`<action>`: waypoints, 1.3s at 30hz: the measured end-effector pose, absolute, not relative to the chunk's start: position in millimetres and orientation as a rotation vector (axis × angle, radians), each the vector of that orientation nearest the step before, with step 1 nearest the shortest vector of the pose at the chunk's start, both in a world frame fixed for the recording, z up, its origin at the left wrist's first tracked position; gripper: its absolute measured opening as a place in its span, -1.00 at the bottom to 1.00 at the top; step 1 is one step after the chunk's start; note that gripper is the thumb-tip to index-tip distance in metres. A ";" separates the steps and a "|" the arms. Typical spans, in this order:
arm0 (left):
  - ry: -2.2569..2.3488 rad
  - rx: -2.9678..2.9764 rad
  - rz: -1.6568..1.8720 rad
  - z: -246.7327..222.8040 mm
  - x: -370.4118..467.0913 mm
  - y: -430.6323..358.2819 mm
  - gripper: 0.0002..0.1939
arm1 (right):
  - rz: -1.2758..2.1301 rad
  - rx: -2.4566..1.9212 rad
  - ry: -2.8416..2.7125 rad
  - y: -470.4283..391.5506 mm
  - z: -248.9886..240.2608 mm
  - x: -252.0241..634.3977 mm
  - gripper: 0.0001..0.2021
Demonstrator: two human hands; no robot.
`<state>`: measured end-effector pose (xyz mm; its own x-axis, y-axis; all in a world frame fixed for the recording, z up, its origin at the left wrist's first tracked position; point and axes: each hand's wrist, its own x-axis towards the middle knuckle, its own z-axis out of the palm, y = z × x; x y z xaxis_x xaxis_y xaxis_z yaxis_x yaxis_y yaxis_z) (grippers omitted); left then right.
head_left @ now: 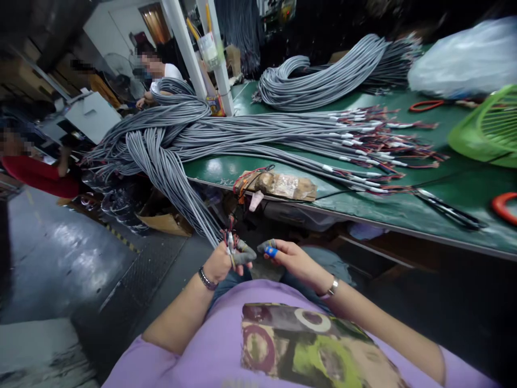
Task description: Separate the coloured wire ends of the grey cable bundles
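Note:
My left hand (230, 258) is closed round the ends of a hanging bundle of grey cables (177, 180), with red and black wire tips sticking up above the fingers. Grey covers sit on its thumb and a fingertip. Close to its right, my right hand (288, 257) has thumb and fingers pinched together, with a blue band round one finger; whatever is between the fingertips is too small to make out. The two hands do not touch. More grey cables (242, 129) lie along the green table (428, 215), their stripped, coloured ends pointing right.
On the table edge is a taped wooden block (293, 187). Black-handled pliers (450, 209), a green basket (484, 129), a white plastic bag (464, 59) and a coiled cable bundle (323, 81) are further right and back. A person in red (40, 175) and another in white (172, 71) are at left.

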<state>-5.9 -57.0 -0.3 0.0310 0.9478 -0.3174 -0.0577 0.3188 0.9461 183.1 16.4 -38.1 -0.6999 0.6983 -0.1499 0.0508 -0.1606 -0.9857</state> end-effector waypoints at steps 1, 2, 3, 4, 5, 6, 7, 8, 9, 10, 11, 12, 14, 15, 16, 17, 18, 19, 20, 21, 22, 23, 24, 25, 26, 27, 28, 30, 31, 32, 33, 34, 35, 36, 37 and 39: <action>1.255 0.947 0.910 -2.2 -7.1 -55.9 -0.61 | 1.881 -0.812 -1.742 17.2 -33.5 181.9 -0.64; 1.240 0.948 0.864 -4.2 -8.0 -54.7 -0.61 | 1.847 -0.776 -1.812 18.2 -28.4 180.4 -0.63; 1.241 0.941 0.844 -6.0 -8.7 -53.4 -0.60 | 1.809 -0.747 -1.872 19.3 -23.0 178.6 -0.63; 1.252 0.925 0.847 -7.4 -9.0 -52.0 -0.59 | 1.770 -0.726 -1.926 20.6 -17.3 176.6 -0.62; 1.269 0.904 0.868 -8.2 -9.1 -50.5 -0.58 | 1.734 -0.707 -1.971 22.1 -11.6 174.3 -0.61; 1.286 0.884 0.898 -8.4 -9.0 -48.9 -0.56 | 1.700 -0.689 -2.008 23.6 -6.0 171.7 -0.61; 1.301 0.868 0.932 -7.9 -8.9 -47.3 -0.55 | 1.664 -0.675 -2.038 25.0 -0.5 168.9 -0.61; 1.314 0.854 0.969 -7.0 -9.1 -45.7 -0.54 | 1.626 -0.671 -2.063 26.5 4.7 165.9 -0.62; 1.321 0.845 1.001 -5.8 -9.5 -43.9 -0.54 | 1.583 -0.681 -2.089 27.7 9.6 162.7 -0.63; 1.321 0.838 1.028 -4.5 -10.3 -42.2 -0.54 | 1.533 -0.706 -2.116 28.7 13.9 159.5 -0.64; 1.318 0.832 1.050 -3.4 -11.3 -40.4 -0.54 | 1.475 -0.745 -2.141 29.3 17.6 156.2 -0.66; 1.309 0.827 1.067 -2.7 -12.5 -38.7 -0.55 | 1.409 -0.790 -2.164 29.7 20.7 153.0 -0.68; 1.294 0.822 1.083 -3.2 -14.4 -35.3 -0.58 | 1.275 -0.867 -2.184 29.8 24.7 147.0 -0.71; 1.296 0.818 1.084 -4.4 -14.5 -33.7 -0.59 | 1.221 -0.889 -2.174 29.5 25.7 144.3 -0.74; 1.300 0.812 1.084 -6.1 -13.9 -32.3 -0.60 | 1.183 -0.897 -2.155 29.2 26.2 141.6 -0.77; 1.302 0.809 1.081 -8.0 -12.5 -30.9 -0.61 | 1.164 -0.893 -2.131 28.9 26.2 139.2 -0.80; 1.296 0.807 1.078 -9.8 -10.5 -29.7 -0.61 | 1.163 -0.879 -2.107 28.8 25.9 137.0 -0.83; 1.274 0.814 1.075 -11.2 -8.1 -28.5 -0.61 | 1.176 -0.860 -2.083 28.9 25.4 135.1 -0.84; 1.239 0.832 1.058 -11.9 -5.7 -27.3 -0.61 | 1.197 -0.838 -2.060 29.3 24.8 133.6 -0.84; 1.202 0.856 1.031 -11.7 -3.6 -26.1 -0.61 | 1.220 -0.816 -2.039 30.1 24.0 132.7 -0.83; 1.163 0.884 0.996 -10.6 -2.2 -24.9 -0.61 | 1.245 -0.798 -2.017 31.2 23.2 132.3 -0.81; 1.124 0.916 0.961 -8.7 -1.5 -23.6 -0.61 | 1.269 -0.787 -1.994 32.6 22.4 132.7 -0.78; 1.085 0.950 0.929 -6.2 -1.7 -22.5 -0.61 | 1.287 -0.783 -1.972 34.2 21.6 133.7 -0.76; 1.045 0.987 0.902 -3.4 -2.6 -21.5 -0.61 | 1.298 -0.787 -1.949 36.0 20.7 135.5 -0.74; 1.009 1.020 0.882 -0.7 -4.1 -20.7 -0.59 | 1.302 -0.791 -1.930 37.7 19.7 137.9 -0.73; 0.978 1.046 0.869 1.6 -6.1 -20.1 -0.57 | 1.301 -0.792 -1.912 39.5 18.5 140.8 -0.73; 0.960 1.070 0.861 3.2 -8.6 -19.8 -0.55 | 1.301 -0.792 -1.897 41.0 16.8 144.4 -0.72; 0.966 1.109 0.869 4.2 -14.7 -19.5 -0.50 | 1.328 -0.795 -1.866 43.6 12.2 153.0 -0.72; 0.988 1.120 0.896 3.8 -18.1 -19.4 -0.49 | 1.355 -0.805 -1.844 44.6 9.2 157.9 -0.72; 1.006 1.120 0.940 3.2 -21.5 -19.3 -0.48 | 1.387 -0.825 -1.818 45.4 5.8 163.0 -0.72; 1.016 1.105 1.000 2.8 -24.6 -19.0 -0.47 | 1.409 -0.850 -1.787 45.9 2.4 168.2 -0.72; 1.024 1.082 1.061 2.8 -26.8 -18.6 -0.48 | 1.418 -0.876 -1.757 46.3 -0.8 173.2 -0.72; 1.028 1.065 1.103 3.6 -27.9 -17.9 -0.49 | 1.420 -0.899 -1.744 46.6 -3.4 177.6 -0.73; 1.034 1.065 1.118 5.3 -27.5 -17.0 -0.50 | 1.415 -0.913 -1.740 46.9 -5.0 181.2 -0.73; 1.041 1.084 1.097 7.7 -25.5 -15.8 -0.53 | 1.421 -0.912 -1.748 47.1 -5.5 183.6 -0.73; 1.041 1.154 1.009 13.1 -17.8 -12.8 -0.57 | 1.456 -0.875 -1.796 47.8 -2.7 184.3 -0.75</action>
<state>-17.8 -12.8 13.1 0.2169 0.9704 -0.1057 -0.0754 0.1247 0.9893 184.3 47.8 -2.7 -0.5605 0.8244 0.0792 0.0933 0.1579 -0.9830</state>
